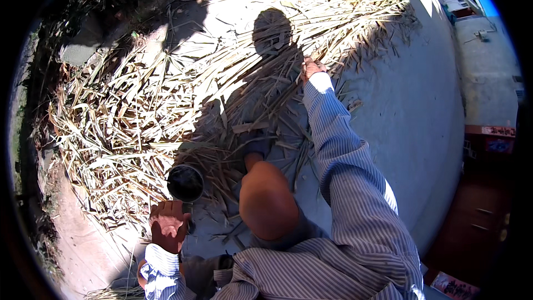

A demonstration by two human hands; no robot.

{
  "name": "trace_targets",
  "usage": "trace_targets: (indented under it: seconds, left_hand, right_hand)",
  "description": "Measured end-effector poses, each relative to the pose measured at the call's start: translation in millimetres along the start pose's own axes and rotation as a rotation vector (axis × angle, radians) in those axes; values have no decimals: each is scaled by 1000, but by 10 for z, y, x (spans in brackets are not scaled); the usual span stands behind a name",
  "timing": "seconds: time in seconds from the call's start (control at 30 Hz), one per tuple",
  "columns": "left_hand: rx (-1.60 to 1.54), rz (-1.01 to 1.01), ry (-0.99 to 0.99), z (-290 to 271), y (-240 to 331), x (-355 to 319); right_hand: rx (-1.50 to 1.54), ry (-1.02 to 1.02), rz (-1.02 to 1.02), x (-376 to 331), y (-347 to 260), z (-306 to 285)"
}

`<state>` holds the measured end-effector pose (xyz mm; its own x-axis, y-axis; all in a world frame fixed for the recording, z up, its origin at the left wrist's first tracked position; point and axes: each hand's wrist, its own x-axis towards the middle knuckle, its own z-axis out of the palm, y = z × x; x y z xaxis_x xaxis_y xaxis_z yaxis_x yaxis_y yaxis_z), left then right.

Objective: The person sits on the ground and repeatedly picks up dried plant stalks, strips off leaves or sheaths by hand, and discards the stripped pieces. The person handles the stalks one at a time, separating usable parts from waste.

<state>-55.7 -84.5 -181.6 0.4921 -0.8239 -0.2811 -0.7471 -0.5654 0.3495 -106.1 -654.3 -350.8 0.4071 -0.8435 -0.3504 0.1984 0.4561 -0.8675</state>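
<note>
My right hand (312, 68) reaches far forward into a spread of dry, pale cane leaves (144, 116) lying on the concrete ground, its fingers closed around some of the strips. Low at the left, my left hand (167, 225) grips the handle of a dark round tool or pot (185, 183); what it is stays unclear. Both arms wear striped sleeves. My bare knee (267, 200) sits between the two hands, and my foot (254, 153) rests among the leaves. My shadow falls over the middle of the pile.
Grey concrete (411, 111) stretches to the right of the pile. Bare earth (78, 244) and dark plants border the left side. A stone block (80, 50) lies at the upper left. Buildings and a red and brown object (491, 139) stand at the far right.
</note>
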Motion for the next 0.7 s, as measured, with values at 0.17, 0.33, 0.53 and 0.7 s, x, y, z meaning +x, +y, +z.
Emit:
trace_targets:
  seconds: [0.17,0.33,0.53,0.7]
  left_hand:
    - [-23,-124,395,-213,-63,191]
    - [-140,-117,643,-842,420,212]
    - [22,92,626,-1172,862,425]
    - [7,136,632,-1149,818,434]
  right_hand:
    - [101,-157,137,-1431,151,990]
    - [95,-453,368,-2427,-14,1385]
    - [25,-707,453,-3314,-214,1631]
    - [-62,-715,431,-3486,-49,1739]
